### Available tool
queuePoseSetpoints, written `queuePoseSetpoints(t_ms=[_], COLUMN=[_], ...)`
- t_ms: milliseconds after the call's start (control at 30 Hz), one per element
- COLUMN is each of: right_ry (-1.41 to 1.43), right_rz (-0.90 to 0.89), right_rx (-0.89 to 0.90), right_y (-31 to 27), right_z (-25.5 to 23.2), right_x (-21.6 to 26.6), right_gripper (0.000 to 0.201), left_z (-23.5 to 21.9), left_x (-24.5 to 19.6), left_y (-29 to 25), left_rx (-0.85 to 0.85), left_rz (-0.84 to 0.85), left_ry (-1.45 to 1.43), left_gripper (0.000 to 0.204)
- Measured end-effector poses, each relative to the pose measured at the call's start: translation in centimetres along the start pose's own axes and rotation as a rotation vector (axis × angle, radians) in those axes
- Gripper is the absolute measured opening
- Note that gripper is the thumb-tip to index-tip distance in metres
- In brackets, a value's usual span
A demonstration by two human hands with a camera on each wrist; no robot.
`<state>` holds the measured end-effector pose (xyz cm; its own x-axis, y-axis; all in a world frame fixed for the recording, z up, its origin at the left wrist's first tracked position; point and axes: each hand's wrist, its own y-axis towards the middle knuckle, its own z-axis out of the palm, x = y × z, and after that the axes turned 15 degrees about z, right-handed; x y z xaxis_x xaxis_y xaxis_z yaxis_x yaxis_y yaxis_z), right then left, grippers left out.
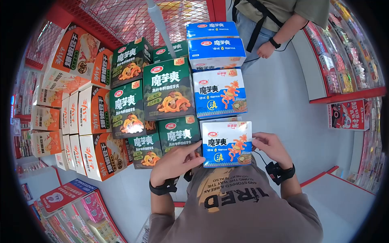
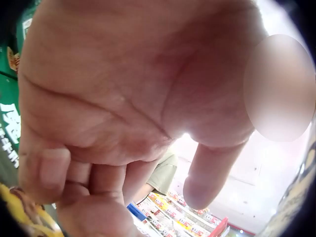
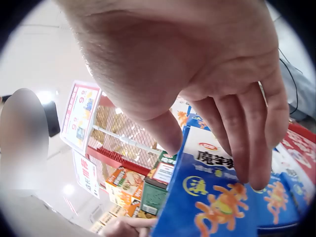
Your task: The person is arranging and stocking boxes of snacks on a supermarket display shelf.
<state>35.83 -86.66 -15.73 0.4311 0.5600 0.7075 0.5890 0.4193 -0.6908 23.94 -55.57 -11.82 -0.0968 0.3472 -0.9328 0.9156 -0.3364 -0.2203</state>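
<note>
A blue-and-white snack box [image 1: 227, 143] with an orange food picture stands at the front of the display, between my two hands in the head view. My left hand [image 1: 177, 161] is at its left side, the index finger stretched to the edge and the thumb close to the lower corner. In the left wrist view the other fingers [image 2: 98, 212] bend inward with nothing in the palm. At the box's right edge is my right hand [image 1: 272, 148]. The right wrist view shows its fairly straight fingers [image 3: 249, 143] overlapping the printed box [image 3: 212, 182], thumb apart.
Green snack boxes [image 1: 170, 91] are stacked to the left, with orange-and-white boxes [image 1: 99, 152] beyond. More blue boxes [image 1: 216, 52] rise behind. A white pole [image 1: 159, 26] stands at the back. Another person [image 1: 279, 24] is beyond the stacks; shelves [image 1: 344, 52] line the right.
</note>
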Motion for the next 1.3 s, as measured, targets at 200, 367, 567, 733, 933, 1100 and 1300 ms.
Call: queuePoseSetpoints(t_ms=[200, 367, 567, 733, 933, 1100, 1300], right_ry=[-0.014, -0.03, -0.236, -0.236, -0.176, -0.153, -0.159], right_rz=[-0.022, -0.054, -0.118, -0.155, -0.115, -0.135, -0.17], right_rx=[0.003, -0.083, -0.186, -0.198, -0.193, -0.204, -0.217], right_y=[2.0, 2.5, 2.6, 3.7, 3.7, 3.8, 4.2], right_z=[1.0, 2.0, 2.1, 1.7, 1.9, 2.1, 2.2], right_x=[-1.4, -0.1, 2.3, 1.8, 1.5, 1.1, 0.7], right_gripper=[0.049, 0.046, 0.046, 0.049, 0.051, 0.05, 0.047], left_z=[0.6, 2.2, 2.1, 2.3, 2.2, 2.3, 2.6], left_x=[0.9, 1.7, 0.9, 1.1, 1.2, 1.3, 1.0], left_y=[-0.9, 0.0, -0.2, -0.1, -0.2, -0.3, -0.2], left_rx=[-0.076, -0.177, -0.172, -0.201, -0.193, -0.197, -0.215], left_rz=[-0.039, -0.029, -0.031, -0.036, -0.027, -0.02, -0.02], left_ry=[-0.136, -0.047, 0.03, -0.028, -0.025, -0.016, -0.007], left_gripper=[0.053, 0.057, 0.064, 0.066, 0.066, 0.066, 0.067])
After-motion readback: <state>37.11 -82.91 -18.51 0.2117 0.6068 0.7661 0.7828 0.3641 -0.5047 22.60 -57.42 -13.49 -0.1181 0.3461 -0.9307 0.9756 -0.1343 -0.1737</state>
